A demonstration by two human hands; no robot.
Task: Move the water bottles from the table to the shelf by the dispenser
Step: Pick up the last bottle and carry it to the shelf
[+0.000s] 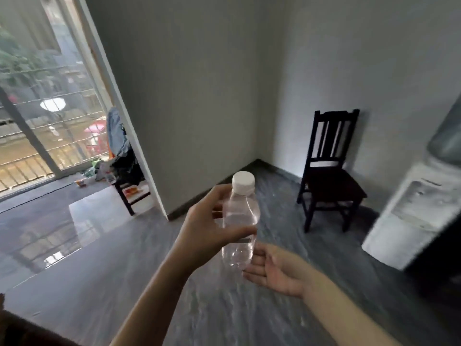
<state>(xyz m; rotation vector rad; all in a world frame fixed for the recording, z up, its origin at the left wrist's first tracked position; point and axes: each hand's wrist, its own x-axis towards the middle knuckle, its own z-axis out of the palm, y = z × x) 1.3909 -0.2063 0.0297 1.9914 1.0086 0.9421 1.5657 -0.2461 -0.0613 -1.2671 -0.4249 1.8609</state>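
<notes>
Your left hand (209,226) grips the water bottle (240,226) around its upper body, thumb across the near side and fingers curled behind it, so the bottle is clamped there and carried upright in mid-air over the grey floor (99,283). Its white cap (243,183) rises at twelve o'clock from that grip, and the clear base hangs below at about five o'clock from your palm. Your right hand (277,268) lies open, palm up, fingers nearly straight, just under and beside the base at about five o'clock from it; I judge it touches the base lightly but holds nothing.

Keep the bottle upright and the left hold firm. If you mean to pass it across, I would close the right fingers around the lower body before loosening the left. The dispenser (411,216) stands at three o'clock from the bottle, well apart; the shelf is not in view, so turn rightward to find it.
</notes>
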